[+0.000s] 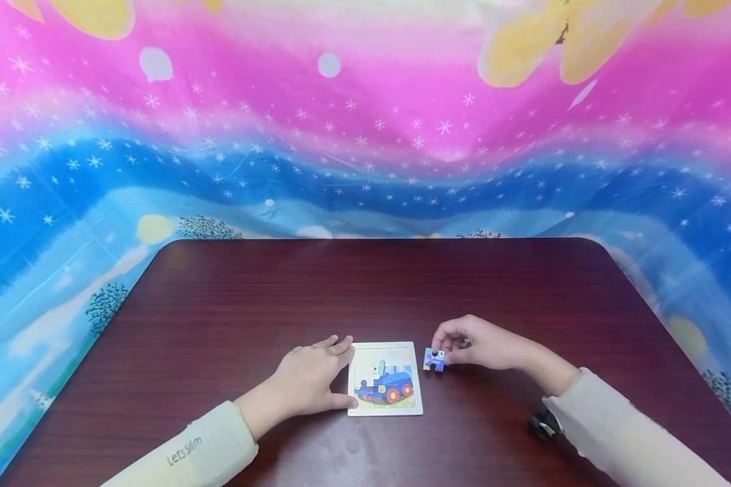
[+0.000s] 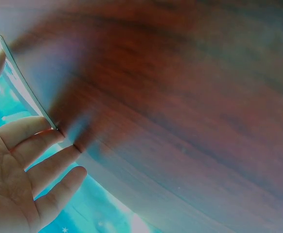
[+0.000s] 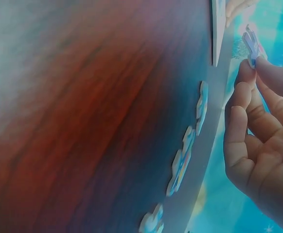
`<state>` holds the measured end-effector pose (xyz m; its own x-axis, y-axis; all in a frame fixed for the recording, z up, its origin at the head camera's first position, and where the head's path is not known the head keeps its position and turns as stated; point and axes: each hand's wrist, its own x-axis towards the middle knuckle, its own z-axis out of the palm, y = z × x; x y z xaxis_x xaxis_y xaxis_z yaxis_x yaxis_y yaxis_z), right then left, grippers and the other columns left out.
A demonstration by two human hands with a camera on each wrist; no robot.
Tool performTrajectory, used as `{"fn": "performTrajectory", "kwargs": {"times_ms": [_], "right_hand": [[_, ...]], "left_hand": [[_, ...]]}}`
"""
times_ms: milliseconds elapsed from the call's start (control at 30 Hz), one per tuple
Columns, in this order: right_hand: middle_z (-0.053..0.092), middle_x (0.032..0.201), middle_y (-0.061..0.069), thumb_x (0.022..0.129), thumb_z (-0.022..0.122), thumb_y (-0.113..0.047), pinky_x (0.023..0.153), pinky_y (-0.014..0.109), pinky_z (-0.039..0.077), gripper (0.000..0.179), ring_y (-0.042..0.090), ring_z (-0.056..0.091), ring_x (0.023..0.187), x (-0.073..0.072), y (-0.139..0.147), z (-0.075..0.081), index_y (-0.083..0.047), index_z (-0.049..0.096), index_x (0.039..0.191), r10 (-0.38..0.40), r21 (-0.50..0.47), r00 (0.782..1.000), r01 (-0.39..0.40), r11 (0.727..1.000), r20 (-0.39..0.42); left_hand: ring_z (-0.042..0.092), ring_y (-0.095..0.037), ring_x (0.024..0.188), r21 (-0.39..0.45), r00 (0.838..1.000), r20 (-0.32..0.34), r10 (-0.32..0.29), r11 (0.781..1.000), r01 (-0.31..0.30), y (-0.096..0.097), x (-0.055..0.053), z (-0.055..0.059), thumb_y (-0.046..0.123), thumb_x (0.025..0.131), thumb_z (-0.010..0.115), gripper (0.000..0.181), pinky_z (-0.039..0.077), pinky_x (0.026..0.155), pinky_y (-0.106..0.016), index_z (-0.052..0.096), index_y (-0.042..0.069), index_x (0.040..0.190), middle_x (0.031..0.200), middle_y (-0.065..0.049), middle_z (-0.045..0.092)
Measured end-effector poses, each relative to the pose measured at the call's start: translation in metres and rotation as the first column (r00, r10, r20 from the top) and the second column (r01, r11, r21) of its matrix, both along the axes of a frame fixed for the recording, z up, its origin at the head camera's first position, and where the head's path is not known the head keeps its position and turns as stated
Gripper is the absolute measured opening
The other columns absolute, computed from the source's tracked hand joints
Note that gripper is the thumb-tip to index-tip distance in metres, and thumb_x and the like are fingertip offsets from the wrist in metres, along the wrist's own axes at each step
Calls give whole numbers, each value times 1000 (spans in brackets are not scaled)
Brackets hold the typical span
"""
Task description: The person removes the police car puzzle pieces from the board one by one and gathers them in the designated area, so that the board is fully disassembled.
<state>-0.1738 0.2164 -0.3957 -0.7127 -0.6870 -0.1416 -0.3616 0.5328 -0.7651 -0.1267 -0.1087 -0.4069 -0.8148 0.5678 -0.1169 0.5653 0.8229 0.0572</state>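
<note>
A square jigsaw puzzle board [image 1: 385, 345] with a pale rim lies on the table, showing a blue train with red wheels; its upper part looks pale and bare of picture. My left hand [image 1: 307, 380] rests at the board's left edge, thumb low and fingertips high, fingers spread and nearly straight in the left wrist view. To the right of the board, my right hand [image 1: 484, 343] pinches a small blue and purple puzzle piece [image 1: 434, 360] between thumb and finger, held above the table in the right wrist view [image 3: 252, 46]. Loose puzzle pieces [image 3: 181, 162] lie below that hand.
The dark red-brown table [image 1: 317, 291] has rounded far corners. A black object [image 1: 543, 426] sits by the right sleeve, partly hidden. Behind the table hangs a pink and blue cloth [image 1: 365, 135] with snowflakes.
</note>
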Motion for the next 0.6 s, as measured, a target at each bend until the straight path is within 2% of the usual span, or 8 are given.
{"fn": "performTrajectory", "kwargs": {"times_ms": [333, 600], "right_hand": [[62, 81, -3, 90, 70, -7, 67, 23, 49, 10, 8, 55, 77, 8, 12, -2, -14, 69, 98, -26, 39, 998, 24, 999, 54], [62, 81, -4, 90, 69, -5, 68, 23, 50, 10, 6, 56, 76, 10, 13, -3, -12, 69, 97, -19, 54, 998, 16, 998, 52]], "left_hand": [[52, -23, 137, -4, 1000, -2, 2, 1000, -2, 0, 0, 0, 67, 77, 71, 85, 56, 92, -47, 58, 12, 140, 149, -2, 53], [51, -23, 138, -9, 1000, 5, 2, 1000, -2, 0, 0, 0, 67, 77, 71, 85, 55, 94, -47, 57, 12, 141, 149, -2, 53]]}}
